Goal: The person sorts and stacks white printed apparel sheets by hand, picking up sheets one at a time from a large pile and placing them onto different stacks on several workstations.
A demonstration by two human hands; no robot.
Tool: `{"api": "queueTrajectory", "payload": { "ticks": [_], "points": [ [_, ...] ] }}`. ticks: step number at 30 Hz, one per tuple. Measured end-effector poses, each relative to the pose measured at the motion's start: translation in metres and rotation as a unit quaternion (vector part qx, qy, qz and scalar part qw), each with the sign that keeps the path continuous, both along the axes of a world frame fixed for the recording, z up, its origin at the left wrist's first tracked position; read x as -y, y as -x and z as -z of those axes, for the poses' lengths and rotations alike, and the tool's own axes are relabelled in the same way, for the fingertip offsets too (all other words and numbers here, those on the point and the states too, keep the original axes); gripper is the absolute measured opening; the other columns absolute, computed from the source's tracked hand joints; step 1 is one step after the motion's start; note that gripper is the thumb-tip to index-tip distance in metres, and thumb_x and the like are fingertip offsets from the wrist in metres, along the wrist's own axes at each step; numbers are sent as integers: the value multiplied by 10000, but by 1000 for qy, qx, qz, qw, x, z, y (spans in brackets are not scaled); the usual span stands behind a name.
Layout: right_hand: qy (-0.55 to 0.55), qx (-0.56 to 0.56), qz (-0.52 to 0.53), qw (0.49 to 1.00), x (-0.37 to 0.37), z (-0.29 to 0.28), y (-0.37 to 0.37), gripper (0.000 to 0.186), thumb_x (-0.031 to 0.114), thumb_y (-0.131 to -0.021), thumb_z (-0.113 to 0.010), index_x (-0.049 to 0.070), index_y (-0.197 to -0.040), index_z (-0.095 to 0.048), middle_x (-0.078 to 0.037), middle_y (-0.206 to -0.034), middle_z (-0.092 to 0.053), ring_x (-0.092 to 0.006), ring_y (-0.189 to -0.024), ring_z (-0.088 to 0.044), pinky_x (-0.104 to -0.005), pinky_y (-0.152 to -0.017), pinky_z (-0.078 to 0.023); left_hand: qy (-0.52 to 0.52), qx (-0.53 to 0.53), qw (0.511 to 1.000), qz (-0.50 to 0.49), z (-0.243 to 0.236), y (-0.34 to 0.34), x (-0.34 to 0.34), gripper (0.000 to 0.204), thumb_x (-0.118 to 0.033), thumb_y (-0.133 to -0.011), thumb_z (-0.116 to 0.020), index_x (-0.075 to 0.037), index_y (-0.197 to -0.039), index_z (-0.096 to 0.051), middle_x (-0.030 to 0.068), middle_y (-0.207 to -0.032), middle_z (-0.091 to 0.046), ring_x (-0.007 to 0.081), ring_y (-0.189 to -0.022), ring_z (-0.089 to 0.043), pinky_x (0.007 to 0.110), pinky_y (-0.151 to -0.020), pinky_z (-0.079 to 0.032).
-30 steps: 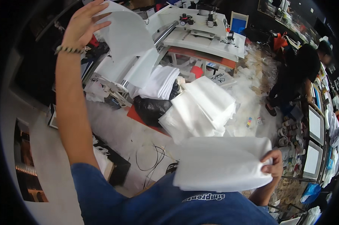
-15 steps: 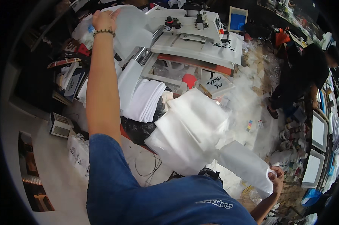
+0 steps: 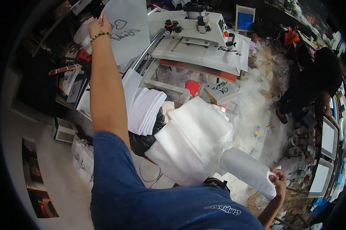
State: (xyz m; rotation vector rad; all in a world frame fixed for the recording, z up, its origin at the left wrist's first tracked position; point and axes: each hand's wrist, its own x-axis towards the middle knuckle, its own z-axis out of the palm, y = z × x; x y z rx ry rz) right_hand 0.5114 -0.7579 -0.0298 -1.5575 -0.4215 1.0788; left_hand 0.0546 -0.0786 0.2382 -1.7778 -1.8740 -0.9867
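I wear a blue short-sleeved shirt (image 3: 142,191) with small white lettering across the chest, and a beaded bracelet (image 3: 100,35) circles my bare left wrist.

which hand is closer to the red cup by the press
Left, though neither is near. The left hand, holding a white printed sheet, is up-left of the red plastic cup. The right hand is far lower right.

Printed sheet (image 3: 129,28): thin, pale grey-white, dark hand-drawn heart and script on it; held up at its left edge, hanging near-vertical beside the press. White fabric piece (image 3: 247,170): plain, unprinted, loosely rolled into a soft tube, gripped at its lower right end, sloping up-left.
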Motion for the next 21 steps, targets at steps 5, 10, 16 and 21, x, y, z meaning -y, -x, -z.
{"api": "queueTrajectory", "payload": {
  "ticks": [5,10,16,21],
  "points": [
    [6,-12,-13,1000,-15,3,-3,296,14,-690,-789,-11,-964,-683,-21,-849,-658,-68,-692,-601,-199,-639,-504,-79,149,983,69,23,26,-59,457,-320,-976,-419,51,-973,-686,117,-834,-681,251,-811,-639,338,-758,-504],
    [30,-18,4,999,-15,1,-5,295,-6,-689,-781,-12,-967,-683,-31,-854,-671,-82,-704,-617,-208,-642,-515,-82,228,967,77,30,-21,-45,516,-398,-968,-434,39,-955,-709,104,-777,-685,271,-757,-643,340,-701,-512],
    [13,-52,-11,998,-21,7,-7,283,-24,-694,-767,-12,-964,-685,-49,-873,-684,-98,-706,-628,-212,-662,-524,-43,194,979,-36,11,-2,-47,495,-303,-1012,-354,101,-1143,-607,153,-1026,-685,221,-991,-615,303,-896,-495],
    [36,-51,1,998,-31,-7,-4,267,-46,-704,-746,-18,-962,-684,-64,-851,-687,-109,-695,-636,-226,-676,-527,-107,397,904,116,36,-47,37,386,-131,-998,-341,-18,-1331,-500,185,-1220,-596,227,-1164,-540,324,-1045,-433]
  ]
}}
